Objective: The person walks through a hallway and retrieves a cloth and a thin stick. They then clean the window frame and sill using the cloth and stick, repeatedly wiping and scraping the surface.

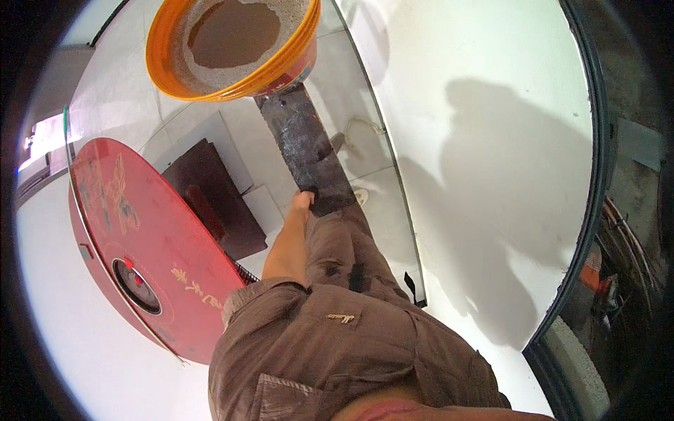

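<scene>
My left hand [303, 201] is at the near left edge of a dark, worn plank [300, 137], its fingers curled on that edge; a small black patch beside the fingers is unclear. An orange bucket [231, 94] stands at the far end of the plank, filled with murky brown water [234, 34] ringed with foam. My right hand is out of view. My legs in brown trousers [337, 252] are at the plank's near end.
On the left, a round red tabletop [174, 231] with a metal rim stands tilted beside a dark brown panel [210, 194]. A white wall [505, 158] bearing shadows rises at right. Past its dark edge lie bundled rods or cables [626, 231]. Pale tiles [374, 194] cover the floor.
</scene>
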Available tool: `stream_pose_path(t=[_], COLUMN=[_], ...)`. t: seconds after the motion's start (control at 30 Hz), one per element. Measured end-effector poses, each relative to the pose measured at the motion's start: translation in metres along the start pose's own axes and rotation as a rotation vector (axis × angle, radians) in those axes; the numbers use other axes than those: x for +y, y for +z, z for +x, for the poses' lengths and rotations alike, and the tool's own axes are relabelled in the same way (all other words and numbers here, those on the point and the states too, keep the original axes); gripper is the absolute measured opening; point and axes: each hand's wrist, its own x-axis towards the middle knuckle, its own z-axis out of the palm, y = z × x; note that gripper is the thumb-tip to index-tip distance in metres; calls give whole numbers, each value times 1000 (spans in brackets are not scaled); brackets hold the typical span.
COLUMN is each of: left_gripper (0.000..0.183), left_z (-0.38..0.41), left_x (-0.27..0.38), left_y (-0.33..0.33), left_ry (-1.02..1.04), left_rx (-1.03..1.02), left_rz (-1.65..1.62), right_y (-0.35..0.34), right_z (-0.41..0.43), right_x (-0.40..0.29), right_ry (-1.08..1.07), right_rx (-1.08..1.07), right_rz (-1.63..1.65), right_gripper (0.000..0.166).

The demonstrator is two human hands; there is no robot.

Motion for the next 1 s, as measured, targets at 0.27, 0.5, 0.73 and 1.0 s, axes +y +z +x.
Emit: stream_pose_path(t=[0.27, 0.5, 0.73, 1.0], left_gripper=[67, 64, 41, 35], left_z=[44, 30, 41, 87], left_x=[-32, -23, -21, -38], left_y=[-5, -21, -44, -124], left_ry=[122, 119, -69, 50], left_rx=[-84, -81, -19, -45], left_rz=[-72, -75, 145, -15], right_y=[4, -1, 1, -13], right_z=[-46, -88, -59, -31], right_x=[-19, -63, 16, 33], right_ry=[93, 203, 7, 97], right_rx=[8, 5, -132, -48], right_rz=[3, 130, 521, -335], right_gripper=[29, 29, 33, 41])
